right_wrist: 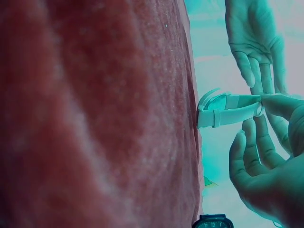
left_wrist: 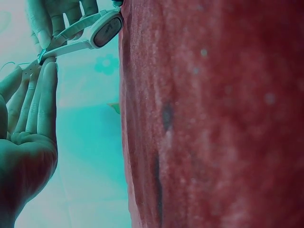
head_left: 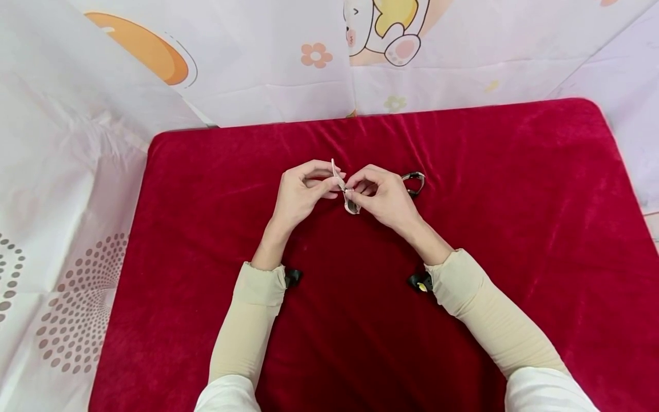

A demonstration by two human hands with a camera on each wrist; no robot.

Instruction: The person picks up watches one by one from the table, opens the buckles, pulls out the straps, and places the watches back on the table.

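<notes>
A small pale wristwatch (head_left: 351, 205) with a light strap is held between both hands above the middle of the red velvet cloth (head_left: 515, 200). My left hand (head_left: 336, 184) pinches one strap end with its fingertips (left_wrist: 47, 66). My right hand (head_left: 356, 187) pinches the strap beside it, fingers curled over the watch. The left wrist view shows the oval watch case (left_wrist: 107, 29) against the cloth's edge. In the right wrist view the watch (right_wrist: 223, 109) stands on edge on the cloth, with the right fingers (right_wrist: 278, 107) on its strap.
A second, darker watch (head_left: 415, 181) with a metal band lies on the cloth just behind the right hand, and its dial (right_wrist: 212, 222) shows in the right wrist view. Patterned white sheets (head_left: 67, 171) surround the cloth.
</notes>
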